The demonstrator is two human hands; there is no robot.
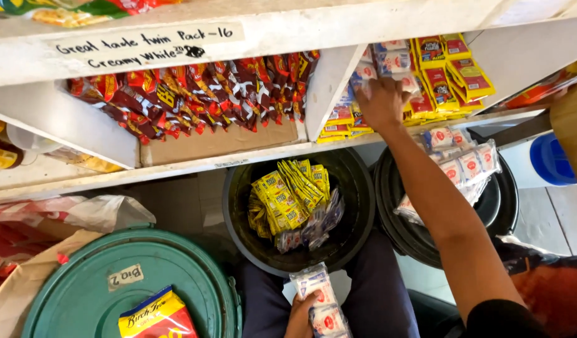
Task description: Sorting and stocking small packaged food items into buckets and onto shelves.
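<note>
My right hand (pixel 381 100) reaches up into the right compartment of a white shelf (pixel 329 81). Its fingers touch a row of small white sachets (pixel 391 62) that stand beside yellow and red sachets (pixel 448 72). Whether the fingers grip a sachet I cannot tell. My left hand (pixel 301 313) is low between my knees and holds a strip of clear white sachets (pixel 316 297). In front of me a black bucket (pixel 357 188) holds yellow sachets (pixel 288 194) and a few white ones.
A second black bucket (pixel 507 200) at right holds more white sachets (pixel 467 163). Dark red packets (pixel 194 94) fill the left shelf compartment. A green bin lid (pixel 82 294) with a yellow packet (pixel 157 316) on it lies at lower left. A blue lid (pixel 551 159) is at far right.
</note>
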